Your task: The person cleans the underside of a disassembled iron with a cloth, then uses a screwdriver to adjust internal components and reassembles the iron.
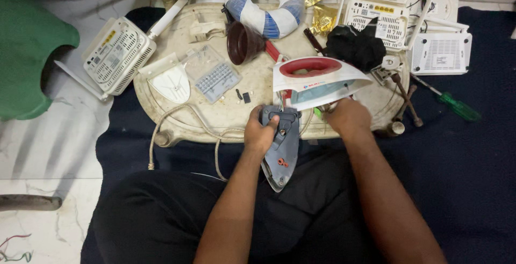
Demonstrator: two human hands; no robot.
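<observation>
A clothes iron lies taken apart in front of me. Its grey base (283, 148) with the metal soleplate points toward my lap, and my left hand (260, 131) grips its upper end. The white top shell (317, 81) with a dark red handle is lifted off and tilted over the low cream tray-table (236, 111). My right hand (348, 116) is closed under the shell's lower edge, fingers hidden there; thin wires run between shell and base. The iron's beige cord (183, 114) loops off the tray's front edge.
On the tray: a clear parts box (212, 73), a white plastic cover (171, 81), a brown cup (242, 42), a blue-white ring (264, 1), a black cloth (355, 46). White routers (115, 54) (441, 52) lie around. A green-handled screwdriver (457, 107) lies right, a green stool (24, 54) left.
</observation>
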